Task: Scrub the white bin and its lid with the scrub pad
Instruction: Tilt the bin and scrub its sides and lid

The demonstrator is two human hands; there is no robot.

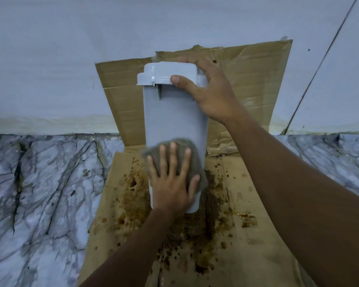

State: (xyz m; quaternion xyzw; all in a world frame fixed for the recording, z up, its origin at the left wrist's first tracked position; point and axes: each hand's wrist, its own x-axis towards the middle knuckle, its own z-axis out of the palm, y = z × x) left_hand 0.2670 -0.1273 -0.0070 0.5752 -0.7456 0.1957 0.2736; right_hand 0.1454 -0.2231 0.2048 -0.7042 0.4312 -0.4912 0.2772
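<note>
While the right hand (209, 96) is steadying the top end, the left hand (172, 183) is pressing the scrub pad (153, 152) flat against the near face of the white bin (172, 119). The step in hand appears to be scrubbing the body, with the lid (168, 74) not yet being worked on.

The bin is sitting on stained cardboard (247, 204), its closed lid pointing toward 12 o'clock and its base toward 6 o'clock. Whether it is lying flat or tilting up is hard to tell.

The left forearm is reaching in from 7 o'clock. Its fingers (174, 154) are lying straight and spread over the pad, palm down, clasping nothing. The right arm is coming in from 4 o'clock, its fingers curling over the lid's far edge and its thumb (180, 81) clamping the near rim.

The next move is probably calling for firm strokes toward 12 o'clock along the bare face, with the right hand bracing against sliding, then a turn to reach the other sides.
</note>
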